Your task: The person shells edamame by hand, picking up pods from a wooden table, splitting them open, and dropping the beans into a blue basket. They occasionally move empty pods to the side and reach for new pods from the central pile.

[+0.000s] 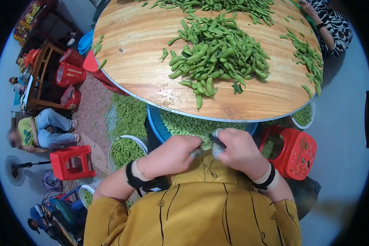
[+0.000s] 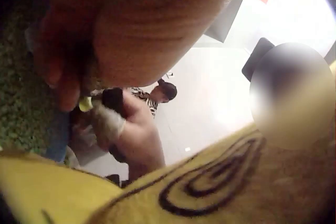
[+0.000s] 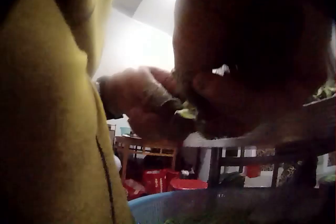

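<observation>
A green soybean pod [image 1: 206,143] is between my two hands, above a blue basin [image 1: 155,123] of shelled beans [image 1: 184,125]. My left hand [image 1: 172,155] pinches its left side, fingers curled. From the other side my right hand [image 1: 242,151] grips it with thumb and curled fingers. Grey wrappings cover some fingertips on both hands. Up close in the left wrist view, a bit of the pod [image 2: 85,103] shows pale green between the fingers. In the right wrist view the pod [image 3: 186,112] is partly hidden by dark fingers.
A wooden tabletop [image 1: 143,69] carries a heap of pods [image 1: 217,53], its rim over the basin. Left stands a white bucket [image 1: 129,153] of green pods or husks. Red stools [image 1: 291,151] stand beside me, and other people sit around.
</observation>
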